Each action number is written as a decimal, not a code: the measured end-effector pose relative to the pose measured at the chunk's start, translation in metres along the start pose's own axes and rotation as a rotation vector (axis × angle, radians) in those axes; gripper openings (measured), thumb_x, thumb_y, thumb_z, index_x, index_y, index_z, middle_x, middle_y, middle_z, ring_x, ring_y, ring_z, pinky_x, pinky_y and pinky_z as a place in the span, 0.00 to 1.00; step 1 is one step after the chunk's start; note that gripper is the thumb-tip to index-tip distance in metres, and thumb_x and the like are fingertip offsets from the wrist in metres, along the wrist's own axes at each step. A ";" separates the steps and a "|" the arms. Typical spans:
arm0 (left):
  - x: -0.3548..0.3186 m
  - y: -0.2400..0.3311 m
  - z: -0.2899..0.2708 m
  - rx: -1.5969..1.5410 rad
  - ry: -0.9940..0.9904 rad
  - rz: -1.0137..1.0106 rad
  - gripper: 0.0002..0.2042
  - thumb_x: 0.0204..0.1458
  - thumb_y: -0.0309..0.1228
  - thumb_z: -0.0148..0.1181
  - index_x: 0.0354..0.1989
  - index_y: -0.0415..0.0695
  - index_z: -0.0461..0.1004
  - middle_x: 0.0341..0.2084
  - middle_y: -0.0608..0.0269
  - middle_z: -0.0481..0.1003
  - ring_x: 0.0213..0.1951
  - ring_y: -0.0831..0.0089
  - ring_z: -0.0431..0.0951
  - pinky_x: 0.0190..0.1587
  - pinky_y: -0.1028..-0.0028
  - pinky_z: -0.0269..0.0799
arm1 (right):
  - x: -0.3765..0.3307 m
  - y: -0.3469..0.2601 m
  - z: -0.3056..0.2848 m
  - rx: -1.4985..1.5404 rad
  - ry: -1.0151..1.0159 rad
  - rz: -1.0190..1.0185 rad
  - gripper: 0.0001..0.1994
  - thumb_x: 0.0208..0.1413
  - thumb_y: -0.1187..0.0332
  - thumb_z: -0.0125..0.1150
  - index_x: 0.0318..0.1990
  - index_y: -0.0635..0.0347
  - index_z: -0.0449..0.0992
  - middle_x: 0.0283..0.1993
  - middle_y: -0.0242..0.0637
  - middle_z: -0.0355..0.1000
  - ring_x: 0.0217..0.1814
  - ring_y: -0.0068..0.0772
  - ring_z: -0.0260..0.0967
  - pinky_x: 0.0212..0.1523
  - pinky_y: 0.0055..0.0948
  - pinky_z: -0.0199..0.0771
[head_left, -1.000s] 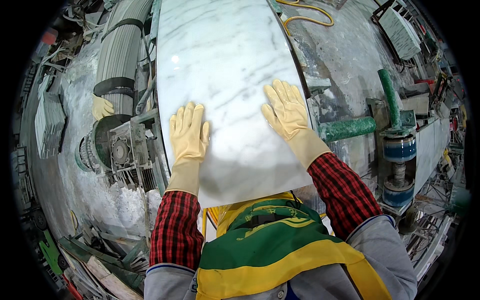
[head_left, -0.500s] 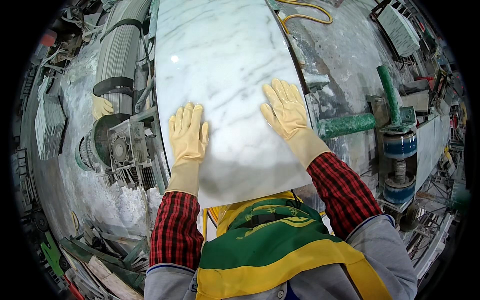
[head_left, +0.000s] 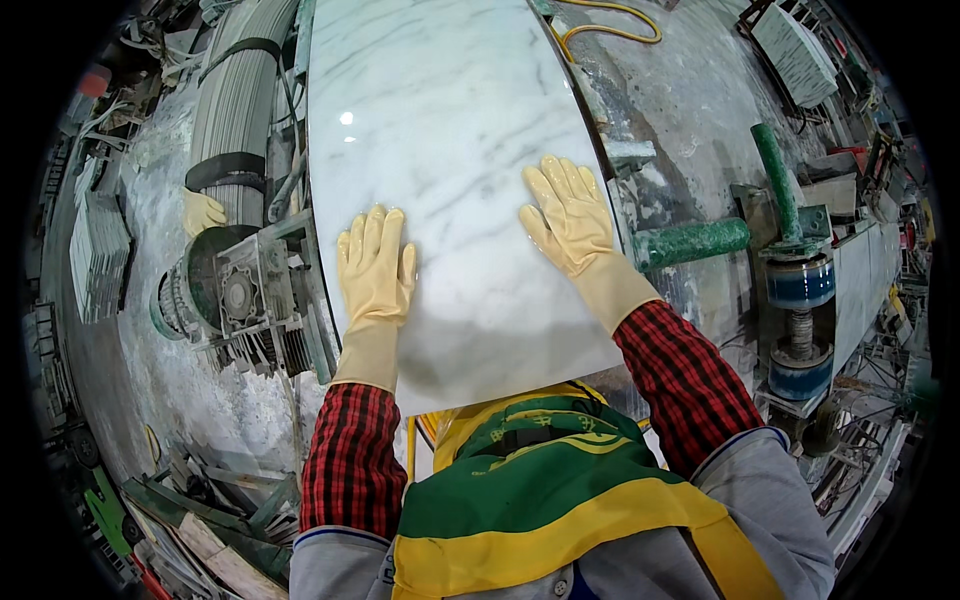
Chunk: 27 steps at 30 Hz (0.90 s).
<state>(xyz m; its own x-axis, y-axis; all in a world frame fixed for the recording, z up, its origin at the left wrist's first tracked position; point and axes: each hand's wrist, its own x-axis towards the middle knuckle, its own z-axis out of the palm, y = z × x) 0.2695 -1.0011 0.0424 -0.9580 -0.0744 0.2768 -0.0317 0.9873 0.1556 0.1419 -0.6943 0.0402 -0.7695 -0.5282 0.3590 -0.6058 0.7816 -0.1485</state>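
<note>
**Flat palms on a polished slab — what worries me here**

Watching this feed from my end, the big white marble slab (head_left: 450, 170) runs from the top centre of the frame down to the person's chest, lying on the machine table (head_left: 690, 110). My main worry is slip: the surface looks glossy and maybe wet, and rubber gloves on that don't give much bite, so a push could skate off instead of steering the stone. The left hand (head_left: 375, 265) sits right at the slab's left edge, just beside the geared motor (head_left: 235, 295) in the middle left — if the slab shifts sideways, fingers could get caught there. The right hand (head_left: 572, 215) is near the right edge, close to the green roller (head_left: 692, 242), same risk.

Both hands are fully spread, fingers straight, palms pressed flat on top — gripping nothing, just bearing down.
</note>
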 end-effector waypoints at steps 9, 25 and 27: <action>-0.006 0.002 -0.005 -0.010 -0.071 -0.027 0.27 0.70 0.39 0.62 0.77 0.51 0.71 0.78 0.49 0.69 0.78 0.45 0.65 0.83 0.47 0.53 | -0.006 -0.001 0.000 0.005 0.022 -0.006 0.30 0.67 0.53 0.65 0.73 0.54 0.77 0.78 0.53 0.71 0.81 0.58 0.65 0.84 0.58 0.55; -0.018 0.005 -0.006 -0.008 -0.078 -0.026 0.28 0.70 0.40 0.64 0.78 0.51 0.71 0.78 0.49 0.69 0.79 0.44 0.65 0.84 0.46 0.52 | -0.018 -0.002 -0.004 0.014 -0.019 0.010 0.30 0.69 0.51 0.62 0.74 0.54 0.76 0.80 0.53 0.69 0.84 0.58 0.61 0.86 0.57 0.50; -0.019 0.004 -0.002 0.007 -0.018 0.001 0.28 0.69 0.41 0.65 0.76 0.50 0.72 0.76 0.49 0.71 0.77 0.44 0.67 0.82 0.45 0.55 | -0.019 -0.002 -0.004 0.020 -0.013 0.011 0.30 0.69 0.51 0.62 0.75 0.53 0.76 0.80 0.53 0.69 0.84 0.58 0.61 0.87 0.57 0.50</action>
<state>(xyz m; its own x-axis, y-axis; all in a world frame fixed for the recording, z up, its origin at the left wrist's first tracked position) 0.2882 -0.9964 0.0397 -0.9631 -0.0708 0.2596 -0.0326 0.9884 0.1485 0.1589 -0.6842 0.0376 -0.7787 -0.5237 0.3455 -0.6010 0.7807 -0.1712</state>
